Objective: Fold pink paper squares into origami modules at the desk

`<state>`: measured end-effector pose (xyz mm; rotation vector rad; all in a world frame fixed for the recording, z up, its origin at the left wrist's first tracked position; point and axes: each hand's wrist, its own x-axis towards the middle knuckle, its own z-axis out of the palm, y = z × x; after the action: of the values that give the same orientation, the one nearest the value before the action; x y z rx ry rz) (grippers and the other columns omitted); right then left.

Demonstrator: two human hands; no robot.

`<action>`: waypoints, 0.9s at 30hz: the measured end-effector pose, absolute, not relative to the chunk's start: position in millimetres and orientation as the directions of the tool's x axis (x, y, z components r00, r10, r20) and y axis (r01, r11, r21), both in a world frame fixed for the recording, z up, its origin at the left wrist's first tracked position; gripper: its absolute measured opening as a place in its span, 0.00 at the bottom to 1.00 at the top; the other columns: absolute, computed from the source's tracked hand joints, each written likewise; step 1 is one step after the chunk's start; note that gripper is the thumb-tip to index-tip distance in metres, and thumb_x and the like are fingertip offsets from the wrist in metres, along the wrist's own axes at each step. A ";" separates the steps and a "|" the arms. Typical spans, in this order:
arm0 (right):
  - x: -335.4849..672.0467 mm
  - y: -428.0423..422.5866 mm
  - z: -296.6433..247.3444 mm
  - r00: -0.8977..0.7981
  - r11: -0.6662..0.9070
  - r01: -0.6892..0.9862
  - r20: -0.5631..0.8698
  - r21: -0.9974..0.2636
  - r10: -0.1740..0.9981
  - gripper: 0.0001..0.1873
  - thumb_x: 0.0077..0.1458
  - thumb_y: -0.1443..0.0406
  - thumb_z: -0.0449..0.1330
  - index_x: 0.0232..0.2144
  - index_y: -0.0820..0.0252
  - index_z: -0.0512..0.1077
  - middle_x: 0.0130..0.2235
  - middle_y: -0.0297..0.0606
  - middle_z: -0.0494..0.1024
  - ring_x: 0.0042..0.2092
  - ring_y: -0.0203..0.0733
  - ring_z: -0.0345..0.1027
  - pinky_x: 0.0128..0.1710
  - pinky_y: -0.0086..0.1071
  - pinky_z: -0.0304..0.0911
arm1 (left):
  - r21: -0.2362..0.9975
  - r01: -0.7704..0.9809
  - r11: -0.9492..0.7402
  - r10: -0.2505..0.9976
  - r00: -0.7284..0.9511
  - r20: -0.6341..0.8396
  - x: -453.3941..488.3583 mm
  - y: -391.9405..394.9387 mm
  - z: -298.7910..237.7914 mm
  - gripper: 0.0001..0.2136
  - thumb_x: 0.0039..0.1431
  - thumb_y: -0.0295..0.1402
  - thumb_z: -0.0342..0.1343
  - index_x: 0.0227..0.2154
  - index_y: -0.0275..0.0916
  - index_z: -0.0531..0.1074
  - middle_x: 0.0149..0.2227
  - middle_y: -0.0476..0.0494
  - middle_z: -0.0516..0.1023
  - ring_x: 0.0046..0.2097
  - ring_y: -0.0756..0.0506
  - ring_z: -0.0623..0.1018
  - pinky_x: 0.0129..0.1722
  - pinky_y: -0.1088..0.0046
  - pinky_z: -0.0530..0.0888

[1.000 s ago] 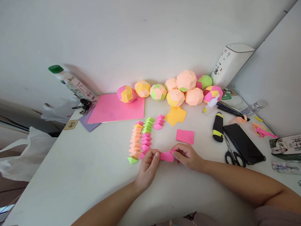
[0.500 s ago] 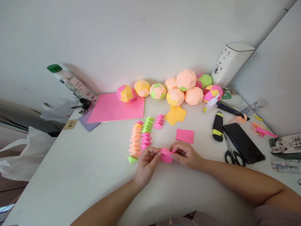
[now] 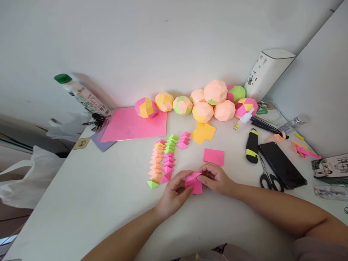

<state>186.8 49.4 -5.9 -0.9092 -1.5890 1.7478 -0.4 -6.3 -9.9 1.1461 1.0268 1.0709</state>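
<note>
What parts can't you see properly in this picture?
Head view:
- Pink paper: its edges are covered by the left hand and right hand.
- Clear bottle: cut off by the right edge.
- Writing on the white box: too small to read.

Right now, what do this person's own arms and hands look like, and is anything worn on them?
Both forearms are bare, with no sleeves over them, and no watch, bracelet or glove shows. The left hand and right hand carry no rings that can be made out. A bit of pinkish cloth shows by the right elbow.
</note>
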 end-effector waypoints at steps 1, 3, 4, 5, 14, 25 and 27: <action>186.9 49.3 -6.0 -0.588 -0.104 0.015 -0.093 -0.995 0.804 0.13 0.55 0.57 0.60 0.34 0.63 0.69 0.27 0.33 0.70 0.26 0.32 0.64 0.26 0.27 0.63 | 0.990 -0.108 0.093 0.977 0.200 -0.070 -0.5 -6.5 -9.3 0.16 0.56 0.32 0.58 0.48 0.45 0.70 0.40 0.44 0.72 0.28 0.52 0.71 0.25 0.77 0.70; 187.3 49.2 -5.6 -0.597 -0.105 0.026 -0.100 -0.994 0.796 0.13 0.55 0.57 0.60 0.33 0.63 0.69 0.26 0.33 0.70 0.25 0.32 0.64 0.25 0.27 0.62 | 0.991 -0.115 0.072 0.978 0.202 -0.048 -0.7 -6.3 -9.7 0.15 0.57 0.33 0.57 0.48 0.45 0.70 0.41 0.43 0.71 0.31 0.50 0.73 0.28 0.76 0.71; 187.4 49.2 -5.3 -0.599 -0.102 0.035 -0.103 -0.994 0.794 0.14 0.55 0.57 0.61 0.33 0.63 0.70 0.25 0.32 0.70 0.24 0.32 0.64 0.24 0.26 0.62 | 0.992 -0.117 0.057 0.980 0.195 -0.033 -0.9 -6.0 -10.7 0.14 0.58 0.33 0.57 0.48 0.45 0.70 0.41 0.43 0.71 0.33 0.50 0.73 0.30 0.75 0.72; 187.5 49.3 -4.9 -0.601 -0.097 0.044 -0.104 -0.994 0.793 0.14 0.54 0.57 0.61 0.33 0.63 0.70 0.24 0.32 0.69 0.24 0.31 0.63 0.23 0.26 0.61 | 0.992 -0.114 0.044 0.982 0.185 -0.022 -1.1 -5.6 -11.9 0.13 0.58 0.33 0.56 0.47 0.45 0.70 0.41 0.44 0.70 0.35 0.49 0.72 0.31 0.74 0.71; 188.7 49.2 -7.2 -0.623 -0.065 0.077 -0.099 -0.995 0.776 0.15 0.57 0.58 0.58 0.41 0.65 0.73 0.24 0.33 0.69 0.24 0.32 0.65 0.24 0.26 0.63 | 0.997 -0.056 -0.045 0.995 0.088 0.049 -1.4 -3.6 -16.7 0.12 0.57 0.30 0.58 0.44 0.44 0.73 0.32 0.48 0.68 0.31 0.50 0.67 0.29 0.76 0.66; 189.6 50.1 -10.4 -0.653 0.008 0.075 -0.043 -0.997 0.756 0.18 0.58 0.60 0.57 0.47 0.65 0.70 0.24 0.30 0.65 0.23 0.30 0.62 0.24 0.25 0.61 | 0.993 -0.051 -0.110 0.981 0.158 0.117 -2.8 -1.2 -10.6 0.12 0.56 0.26 0.57 0.41 0.46 0.78 0.33 0.44 0.73 0.34 0.47 0.73 0.30 0.73 0.70; 189.9 49.9 -11.9 -0.654 0.006 0.051 -0.029 -0.999 0.756 0.19 0.59 0.60 0.56 0.49 0.64 0.67 0.24 0.29 0.65 0.23 0.29 0.62 0.24 0.25 0.61 | 0.990 -0.059 -0.125 0.980 0.146 0.132 -3.1 -1.3 -12.1 0.12 0.56 0.25 0.57 0.41 0.47 0.78 0.34 0.45 0.73 0.34 0.48 0.73 0.30 0.74 0.71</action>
<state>189.9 49.9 -11.9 -0.8307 -1.7505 1.7002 -3.1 -1.3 -12.1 1.3327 0.9974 1.2125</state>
